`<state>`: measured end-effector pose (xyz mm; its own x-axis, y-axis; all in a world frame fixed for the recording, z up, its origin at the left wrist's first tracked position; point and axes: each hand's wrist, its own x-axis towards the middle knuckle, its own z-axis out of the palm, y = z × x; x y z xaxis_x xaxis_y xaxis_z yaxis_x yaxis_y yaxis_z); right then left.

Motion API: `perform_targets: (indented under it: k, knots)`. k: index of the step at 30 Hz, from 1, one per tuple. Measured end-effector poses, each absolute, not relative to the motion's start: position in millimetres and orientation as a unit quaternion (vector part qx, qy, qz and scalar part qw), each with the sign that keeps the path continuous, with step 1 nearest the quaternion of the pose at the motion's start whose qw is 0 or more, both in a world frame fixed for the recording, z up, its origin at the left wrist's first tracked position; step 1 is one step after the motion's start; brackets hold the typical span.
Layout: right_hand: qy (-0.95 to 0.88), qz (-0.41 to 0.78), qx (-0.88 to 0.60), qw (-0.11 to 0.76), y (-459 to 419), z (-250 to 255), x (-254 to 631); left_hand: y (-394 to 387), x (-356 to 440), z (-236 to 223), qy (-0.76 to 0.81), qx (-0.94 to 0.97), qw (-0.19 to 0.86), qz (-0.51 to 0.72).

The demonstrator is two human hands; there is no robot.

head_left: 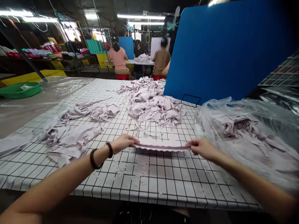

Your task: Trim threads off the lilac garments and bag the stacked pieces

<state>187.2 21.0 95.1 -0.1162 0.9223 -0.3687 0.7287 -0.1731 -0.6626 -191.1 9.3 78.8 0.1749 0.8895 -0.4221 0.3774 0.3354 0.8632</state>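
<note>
A pale lilac piece of fabric (pixel 161 145) with a scalloped near edge is stretched between my two hands, just above the table. My left hand (pixel 125 142) pinches its left end, fingers closed. At the other end, my right hand (pixel 201 147) grips the corner between thumb and fingers. Beyond the held piece lies a heap of crumpled lilac fabric (pixel 156 109). More loose fabric pieces (pixel 72 137) lie to the left of my left hand. Small pale scraps (pixel 140 166) are scattered on the tabletop in front of me.
The table wears a white cloth with a black grid (pixel 177 183). A clear plastic bag (pixel 205 115) with lilac fabric sits at right. A large blue board (pixel 224 53) stands behind it. A green basin (pixel 21 90) is far left. Several people sit working at a table behind.
</note>
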Motion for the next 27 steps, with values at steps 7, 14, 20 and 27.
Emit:
perform_targets:
  k: [7,14,20,27]
  knots:
    - [-0.669,0.315,-0.663,0.117,-70,39,197,-74,-180,40,0.582,0.599,0.525,0.165]
    - [-0.728,0.351,-0.585,0.067,-58,61,200,-86,-177,68,0.576,0.725,0.360,0.113]
    - [-0.700,0.239,-0.651,0.173,68,59,171,-60,-79,65,0.456,0.773,0.379,0.227]
    - [-0.631,0.262,-0.694,0.225,148,21,126,-3,20,14,0.379,0.429,0.787,0.230]
